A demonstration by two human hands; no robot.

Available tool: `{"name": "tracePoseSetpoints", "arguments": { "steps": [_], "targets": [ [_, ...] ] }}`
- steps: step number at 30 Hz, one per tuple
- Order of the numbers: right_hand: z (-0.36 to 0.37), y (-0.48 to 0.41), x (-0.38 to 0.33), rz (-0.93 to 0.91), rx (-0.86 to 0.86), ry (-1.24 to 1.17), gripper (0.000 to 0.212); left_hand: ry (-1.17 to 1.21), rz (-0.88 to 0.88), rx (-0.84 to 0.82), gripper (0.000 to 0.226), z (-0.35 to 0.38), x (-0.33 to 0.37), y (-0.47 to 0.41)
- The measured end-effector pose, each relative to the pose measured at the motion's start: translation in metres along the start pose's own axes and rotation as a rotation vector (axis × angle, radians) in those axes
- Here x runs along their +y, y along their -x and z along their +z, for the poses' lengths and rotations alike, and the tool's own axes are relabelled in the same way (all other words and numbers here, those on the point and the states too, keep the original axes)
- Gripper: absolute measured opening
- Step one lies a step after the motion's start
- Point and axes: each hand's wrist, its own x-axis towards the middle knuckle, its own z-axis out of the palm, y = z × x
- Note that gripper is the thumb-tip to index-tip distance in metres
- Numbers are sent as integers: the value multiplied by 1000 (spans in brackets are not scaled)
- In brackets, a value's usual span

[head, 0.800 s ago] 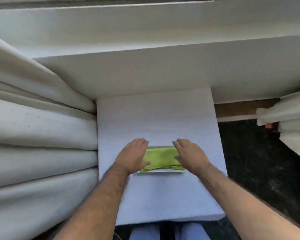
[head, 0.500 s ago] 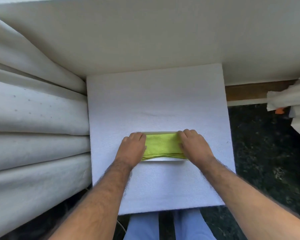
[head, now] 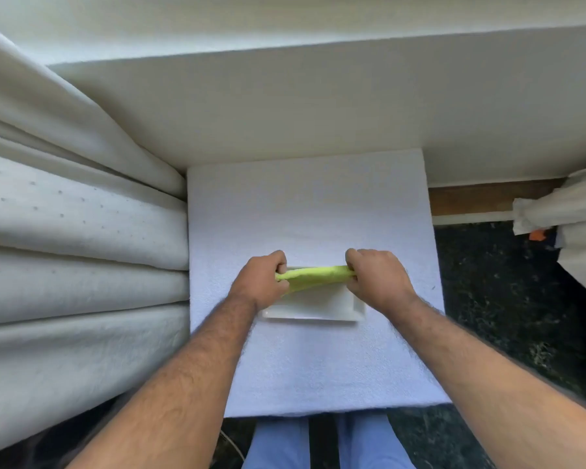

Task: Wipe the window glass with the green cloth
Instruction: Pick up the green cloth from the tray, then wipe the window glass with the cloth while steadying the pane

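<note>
The folded green cloth [head: 313, 276] is lifted a little above a shallow white tray [head: 318, 308] that rests on a white covered table [head: 312, 211]. My left hand [head: 259, 282] is shut on the cloth's left end and my right hand [head: 378, 277] is shut on its right end. The cloth stretches between the two fists, and its near edge hangs toward the tray. No window glass is in view, only a white sill or ledge [head: 318, 106] above the table.
White curtain folds [head: 78, 231] press against the table's left side. Another curtain end [head: 569, 225] hangs at the right over a dark patterned floor [head: 508, 292], with a wooden skirting strip [head: 481, 198] behind. My blue trouser legs [head: 322, 441] are at the table's near edge.
Both hands went from lying flat at the cloth's ends to gripping them, and the cloth has risen off the tray, uncovering it. The camera has tilted up slightly.
</note>
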Motion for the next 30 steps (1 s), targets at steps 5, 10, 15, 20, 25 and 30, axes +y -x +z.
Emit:
{"name": "tracePoseSetpoints", "arguments": {
  "steps": [5,10,15,20,25,30],
  "targets": [
    [-102,12,-16,70,73,-161,29,83,38,219,35,-86,51,31],
    [-228,34,-31,-18,200,-85,27,111,100,407,30,-186,108,73],
    [-356,73,-42,-56,405,-107,24,108,228,525,24,-294,173,132],
    [-479,118,-54,-121,616,-107,16,68,378,682,23,-385,239,203],
    [-590,173,-76,-134,801,-42,17,117,483,849,22,-468,301,280],
    [-695,234,-99,-219,1008,12,13,172,591,1005,21,-546,357,360]
  ]
}}
